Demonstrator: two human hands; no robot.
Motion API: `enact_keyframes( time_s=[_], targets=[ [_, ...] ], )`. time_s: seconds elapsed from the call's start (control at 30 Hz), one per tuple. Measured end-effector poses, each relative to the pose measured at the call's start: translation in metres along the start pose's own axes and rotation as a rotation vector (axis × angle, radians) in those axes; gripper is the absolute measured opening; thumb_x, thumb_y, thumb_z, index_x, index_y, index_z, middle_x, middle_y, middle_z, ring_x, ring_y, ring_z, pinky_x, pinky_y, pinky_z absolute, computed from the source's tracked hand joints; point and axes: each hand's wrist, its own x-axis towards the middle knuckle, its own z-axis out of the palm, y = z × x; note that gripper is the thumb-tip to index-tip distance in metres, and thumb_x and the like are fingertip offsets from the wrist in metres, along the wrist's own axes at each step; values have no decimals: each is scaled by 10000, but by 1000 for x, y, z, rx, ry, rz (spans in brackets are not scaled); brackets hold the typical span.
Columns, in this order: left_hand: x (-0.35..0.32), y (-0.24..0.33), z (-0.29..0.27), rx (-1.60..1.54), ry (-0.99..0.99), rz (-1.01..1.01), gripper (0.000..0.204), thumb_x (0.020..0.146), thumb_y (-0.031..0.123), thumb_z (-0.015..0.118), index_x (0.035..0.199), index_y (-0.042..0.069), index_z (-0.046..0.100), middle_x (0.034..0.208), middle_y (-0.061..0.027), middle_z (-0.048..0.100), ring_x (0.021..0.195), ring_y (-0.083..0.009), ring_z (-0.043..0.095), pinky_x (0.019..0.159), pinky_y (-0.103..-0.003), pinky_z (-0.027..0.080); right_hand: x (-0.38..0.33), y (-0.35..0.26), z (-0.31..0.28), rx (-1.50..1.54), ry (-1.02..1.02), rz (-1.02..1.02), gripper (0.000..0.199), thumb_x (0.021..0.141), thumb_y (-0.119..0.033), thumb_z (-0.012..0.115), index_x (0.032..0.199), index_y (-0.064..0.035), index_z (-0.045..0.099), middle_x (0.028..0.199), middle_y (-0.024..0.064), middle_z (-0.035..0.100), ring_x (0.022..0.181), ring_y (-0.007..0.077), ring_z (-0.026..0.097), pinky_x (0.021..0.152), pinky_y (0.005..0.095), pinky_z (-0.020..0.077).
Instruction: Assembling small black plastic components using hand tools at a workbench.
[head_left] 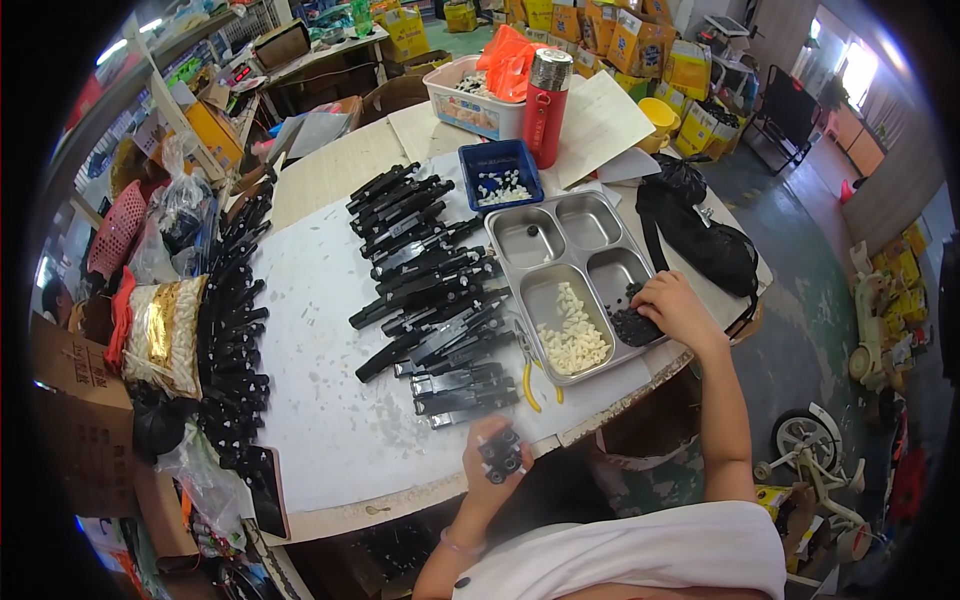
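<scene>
My left hand [480, 472], at the table's front edge, is closed around a black plastic part [503, 455] with several round knobs or holes on its face. My right hand [676, 308] reaches into the near right compartment of a metal tray [557, 376], its fingers pinched at small black pieces [632, 326]; what they hold is hidden. Cream-white small pieces [577, 340] fill the near left compartment. A single dark piece [532, 230] lies in the far left one. Left of the tray lie yellow-handled pliers [529, 385] and a row of long black plastic parts [430, 270].
Behind the tray stand a blue bin [487, 160] of white pieces, a red flask [545, 110] and a white tub [455, 105]. A black bag [705, 245] lies right of the tray. More black parts [235, 330] line the table's left edge, by a dark phone-like slab [268, 495].
</scene>
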Motion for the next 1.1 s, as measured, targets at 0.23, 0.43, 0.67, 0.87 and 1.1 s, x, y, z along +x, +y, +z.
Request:
enact_keyframes(
  time_s=[0.23,0.43,0.67,0.87,1.1],
  targets=[
    [-4,-2,-1,13,-13,-62,451,687,42,736,1086,41,525,988,-134,566,867,-228,579,757,-310,484,12,1,15,-82,112,-67,92,778,-131,664,850,-74,663,867,43,607,967,231,525,920,360,368],
    [-1,-2,0,38,-7,2,448,679,48,742,1072,39,528,983,-130,569,867,-223,579,760,-307,484,27,6,32,-251,119,-75,94,732,-140,692,792,-85,646,845,40,599,964,221,522,920,366,359],
    [0,1,-2,-3,-4,-22,446,686,32,735,1078,37,523,995,-135,564,865,-230,578,761,-310,484,27,1,30,-271,170,-154,101,730,-161,698,777,-87,649,849,30,570,964,218,515,921,377,357],
    [1,1,1,20,-15,8,453,689,38,735,1087,33,519,991,-136,563,863,-232,578,752,-311,486,23,9,28,-249,204,-136,106,743,-166,688,794,-84,642,857,38,561,972,222,509,927,378,358],
    [2,4,-1,84,4,4,442,688,52,739,1077,43,529,977,-129,572,832,-226,593,727,-309,494,35,11,39,-261,168,-174,114,721,-143,675,775,-66,610,859,66,556,969,246,509,919,388,365]
  ],
)
